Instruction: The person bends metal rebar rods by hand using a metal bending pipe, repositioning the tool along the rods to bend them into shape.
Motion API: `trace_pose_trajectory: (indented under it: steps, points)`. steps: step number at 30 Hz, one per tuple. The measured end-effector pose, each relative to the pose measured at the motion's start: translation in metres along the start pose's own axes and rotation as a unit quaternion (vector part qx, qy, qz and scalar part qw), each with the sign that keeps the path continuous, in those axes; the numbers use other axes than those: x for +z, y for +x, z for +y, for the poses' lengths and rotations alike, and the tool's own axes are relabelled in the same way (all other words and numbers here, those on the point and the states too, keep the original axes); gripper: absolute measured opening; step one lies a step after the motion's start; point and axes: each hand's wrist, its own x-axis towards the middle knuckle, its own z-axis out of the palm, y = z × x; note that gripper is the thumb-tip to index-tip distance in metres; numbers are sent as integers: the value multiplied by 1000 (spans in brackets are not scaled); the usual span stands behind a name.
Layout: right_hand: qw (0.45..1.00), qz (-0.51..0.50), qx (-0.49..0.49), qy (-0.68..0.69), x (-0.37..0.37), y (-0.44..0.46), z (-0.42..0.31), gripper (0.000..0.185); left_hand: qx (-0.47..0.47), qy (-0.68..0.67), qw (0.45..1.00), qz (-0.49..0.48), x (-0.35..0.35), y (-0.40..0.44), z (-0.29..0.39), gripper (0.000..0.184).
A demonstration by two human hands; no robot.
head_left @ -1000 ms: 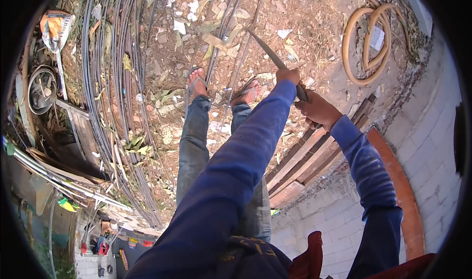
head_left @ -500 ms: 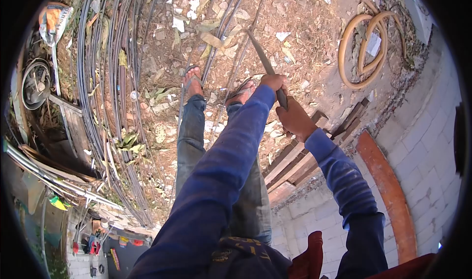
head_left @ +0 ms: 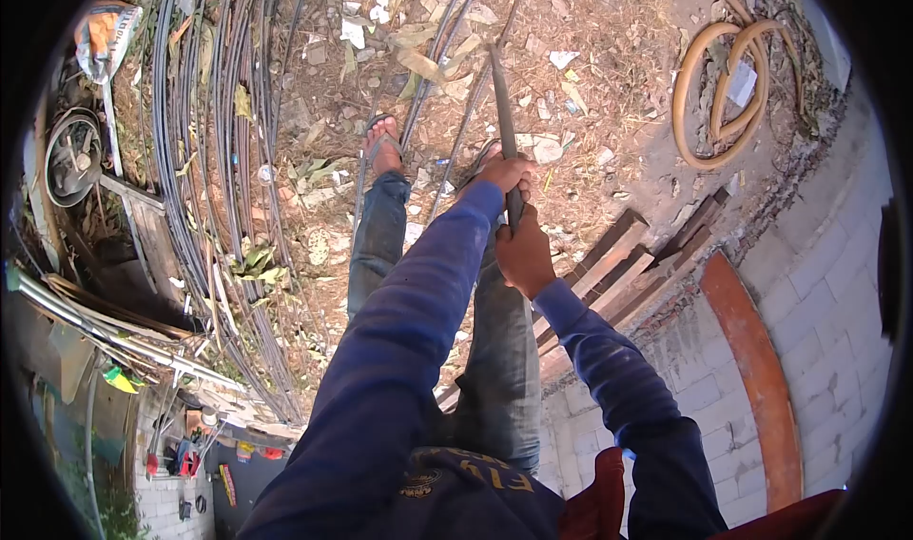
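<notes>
Both of my hands are wrapped round one long grey-brown bar (head_left: 504, 102), which points away from me over the ground. My left hand (head_left: 505, 173) grips it ahead of my right hand (head_left: 526, 253), which holds near its close end. The bar's far tip lies close to a thin steel rod (head_left: 512, 17) on the ground; I cannot tell whether they touch. My left foot (head_left: 384, 146), in a flip-flop, stands left of the bar. The other foot is partly hidden behind my left hand and sleeve.
Long bundled steel rods (head_left: 233, 159) run along the left. A coiled tan hose (head_left: 687, 112) lies at the upper right. Wooden planks (head_left: 609, 259) and a rust-coloured board (head_left: 747, 359) lie by the block wall (head_left: 818, 321). A round metal pan (head_left: 73, 164) sits at far left.
Both hands have moved left in view, the right one also slightly closer to my body. The bar's near end swung left, so the bar now stands straighter in view.
</notes>
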Motion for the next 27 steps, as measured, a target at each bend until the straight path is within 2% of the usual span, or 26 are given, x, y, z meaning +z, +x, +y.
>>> trace_pose_trajectory:
  steps: [5, 8, 11, 12, 13, 14, 15, 16, 17, 19, 22, 26, 27]
  points:
    - [999, -9, 2, 37, 15, -1, -4, 51, 6, -33, 999, -41, -17, -1, 0, 22]
    - [999, 3, -32, -4, 22, 5, 14, 45, 17, -35, 999, -20, -13, -5, -3, 24]
    - [956, 181, -211, -87, 84, 20, 79, 49, 25, 31, 999, -21, -40, 3, -30, 25]
    - [962, 170, -209, -40, 80, 20, 79, 53, 69, 29, 997, -31, -40, 29, -35, 24]
    - [981, 119, -155, -11, 60, 28, 59, 53, 114, 26, 992, -42, -41, 56, -41, 23]
    - [995, 58, -83, 20, 35, 19, 32, 53, 71, 11, 997, -27, -26, 36, -22, 21]
    - [999, -16, 1, 48, 21, -6, 24, 53, 17, -12, 1000, -2, -20, 7, -31, 20]
    - [997, -35, 34, 60, 8, -5, 24, 47, 47, 24, 999, 7, -9, 7, -29, 17]
    - [998, -30, 27, 51, -6, -5, 25, 43, 69, 31, 997, 4, 3, 7, -27, 33]
    - [992, -72, 2, 99, -34, 4, 34, 41, 51, 1, 999, 10, 24, 13, -24, 30]
    - [985, -110, 40, 130, -62, 0, 25, 38, 80, -30, 996, 34, 44, 22, -29, 22]
    - [996, -60, 10, 64, -29, 6, 37, 48, 36, -41, 998, 16, 21, 22, -31, 17]
    - [997, 4, -70, -44, -4, 33, 85, 51, 35, -35, 999, 19, 15, 19, -32, 17]
